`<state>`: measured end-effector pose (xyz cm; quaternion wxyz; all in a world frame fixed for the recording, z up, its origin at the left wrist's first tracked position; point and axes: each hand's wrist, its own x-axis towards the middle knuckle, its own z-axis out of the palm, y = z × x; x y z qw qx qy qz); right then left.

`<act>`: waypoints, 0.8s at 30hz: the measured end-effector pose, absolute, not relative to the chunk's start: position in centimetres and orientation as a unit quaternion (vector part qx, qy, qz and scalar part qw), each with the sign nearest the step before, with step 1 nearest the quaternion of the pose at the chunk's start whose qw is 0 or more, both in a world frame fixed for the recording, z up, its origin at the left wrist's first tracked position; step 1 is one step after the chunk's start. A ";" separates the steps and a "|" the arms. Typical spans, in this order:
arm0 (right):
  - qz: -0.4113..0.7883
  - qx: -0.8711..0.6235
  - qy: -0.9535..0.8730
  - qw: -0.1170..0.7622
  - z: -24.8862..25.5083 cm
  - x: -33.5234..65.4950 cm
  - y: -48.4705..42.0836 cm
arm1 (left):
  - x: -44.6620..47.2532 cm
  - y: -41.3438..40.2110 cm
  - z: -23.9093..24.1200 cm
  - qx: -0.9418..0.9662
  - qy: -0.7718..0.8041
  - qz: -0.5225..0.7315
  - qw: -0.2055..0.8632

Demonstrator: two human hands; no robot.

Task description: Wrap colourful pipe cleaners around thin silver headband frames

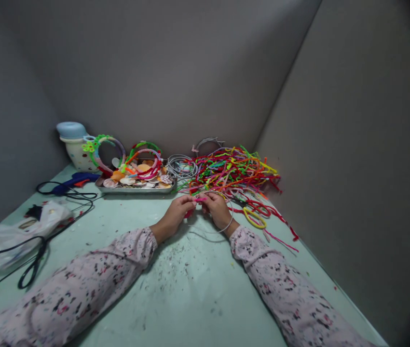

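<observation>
My left hand (179, 209) and my right hand (216, 208) meet over the pale green table (190, 289), both with fingers pinched on a pink pipe cleaner (200, 199). A thin grey wire hoop (226, 224) curves around my right hand and lies partly under it. Just beyond my hands lies a big tangle of coloured pipe cleaners (232, 171). Both forearms wear pink flowered sleeves.
A metal tray (136, 188) holds shells and wrapped hoops. Behind it stand a cream pot with blue lid (75, 144) and grey wire hoops (181, 166). Yellow-handled scissors (253, 217) lie right; a blue glue gun (75, 182), black cords and a plastic bag (24, 231) lie left. Grey walls enclose.
</observation>
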<state>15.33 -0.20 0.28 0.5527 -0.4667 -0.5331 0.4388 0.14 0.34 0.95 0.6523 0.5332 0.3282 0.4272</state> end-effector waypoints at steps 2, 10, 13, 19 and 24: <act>0.436 -0.470 -0.536 0.550 0.3 15.3 -0.2 | 0.1 0.4 0.8 0.543 0.329 0.421 0.648; 0.454 -0.445 -0.514 0.576 0.2 15.5 -0.1 | 0.1 0.6 0.7 0.557 0.325 0.398 0.652; 0.462 -0.444 -0.510 0.573 0.2 15.5 -0.1 | 0.0 0.6 0.7 0.561 0.325 0.398 0.649; 0.446 -0.448 -0.528 0.567 0.0 15.5 0.0 | 0.2 0.5 0.5 0.572 0.337 0.405 0.628; 0.423 -0.462 -0.541 0.562 0.0 15.6 0.0 | 0.4 0.4 0.7 0.573 0.353 0.405 0.619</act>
